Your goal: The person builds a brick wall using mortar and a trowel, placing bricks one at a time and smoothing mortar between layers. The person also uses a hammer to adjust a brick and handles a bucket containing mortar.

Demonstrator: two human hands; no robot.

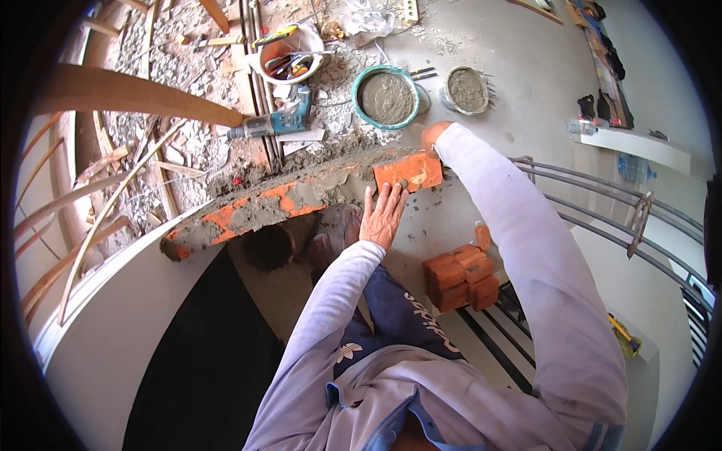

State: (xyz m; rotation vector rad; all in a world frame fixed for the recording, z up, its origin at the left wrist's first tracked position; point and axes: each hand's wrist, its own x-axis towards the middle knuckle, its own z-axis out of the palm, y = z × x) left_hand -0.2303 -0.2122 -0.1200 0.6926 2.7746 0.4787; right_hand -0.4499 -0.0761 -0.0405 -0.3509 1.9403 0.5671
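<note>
An orange brick (421, 171) lies at the right end of a low, curved brick wall (278, 197) that is smeared with wet grey mortar. My left hand (385, 214) rests open against the brick's near side, its fingers apart and the fingertips on the brick. At the far right corner of the brick, my right hand (435, 137) is closed, with its fingers bent downward. Whatever it grips, if anything, is hidden by the hand and sleeve.
Beyond the wall stand a teal-rimmed tub (355, 92) and a smaller bucket (444, 96), both holding mortar. A drill (289, 120) lies near a white tool bucket (311, 39), beside rubble. Stacked bricks (459, 274) sit below right; metal bars (594, 190) run along the right.
</note>
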